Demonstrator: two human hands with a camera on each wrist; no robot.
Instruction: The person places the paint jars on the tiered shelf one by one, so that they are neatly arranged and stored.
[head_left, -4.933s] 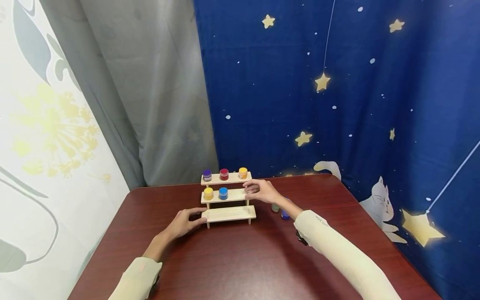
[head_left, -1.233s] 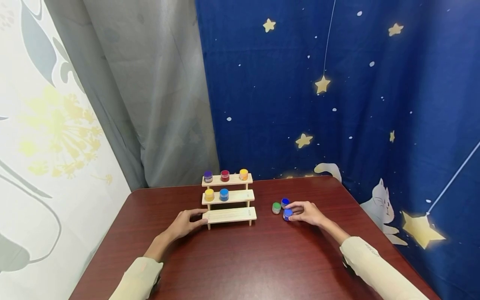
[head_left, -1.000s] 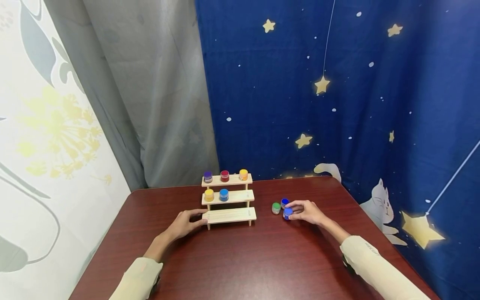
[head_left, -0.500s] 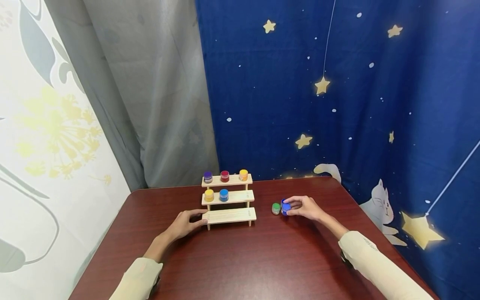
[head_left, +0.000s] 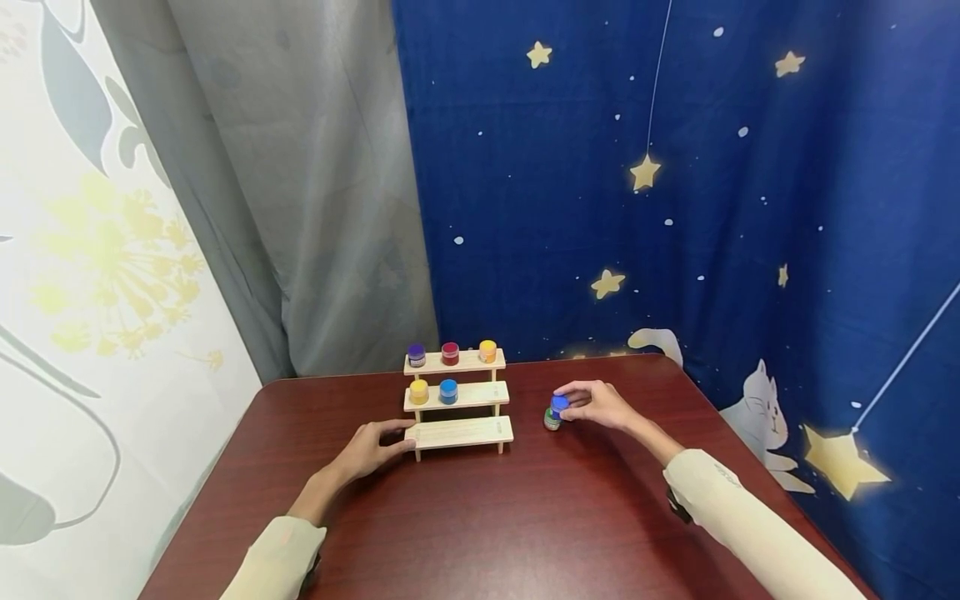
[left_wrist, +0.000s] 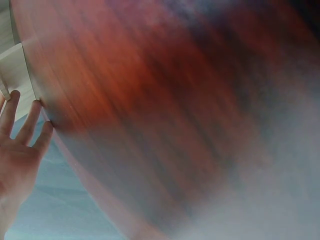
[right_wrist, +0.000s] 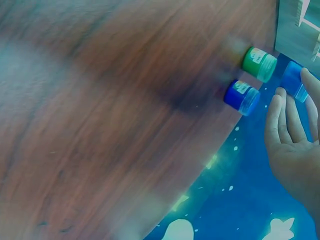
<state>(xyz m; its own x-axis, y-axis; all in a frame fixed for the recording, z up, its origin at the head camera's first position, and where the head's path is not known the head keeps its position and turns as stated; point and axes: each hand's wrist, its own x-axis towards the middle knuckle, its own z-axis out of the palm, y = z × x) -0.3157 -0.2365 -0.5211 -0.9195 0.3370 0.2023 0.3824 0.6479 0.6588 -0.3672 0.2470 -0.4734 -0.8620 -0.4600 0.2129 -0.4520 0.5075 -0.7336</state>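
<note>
My right hand [head_left: 602,406] pinches a blue-lidded paint jar [head_left: 559,406] between thumb and fingers, off the table. In the head view it overlaps a green-lidded jar [head_left: 552,422]. A dark blue jar [right_wrist: 242,97] stands beside the green one in the right wrist view; from the head it is hidden behind my hand. My left hand [head_left: 367,450] holds the left end of the lowest step of a three-step wooden stand [head_left: 461,432]. On the middle step are a yellow jar [head_left: 418,392] and a blue jar [head_left: 448,392]. The lowest step bears no jar.
Along the top step stand a purple jar [head_left: 416,356], a red jar [head_left: 450,354] and an orange-yellow jar [head_left: 488,352]. The stand is near the back edge of the dark red table [head_left: 480,525]. Grey and blue curtains [head_left: 562,208] hang behind.
My right hand went from the middle step to the loose jars on the right, took the blue-lidded jar, and has lifted it leftward toward the stand. The left hand stays put.
</note>
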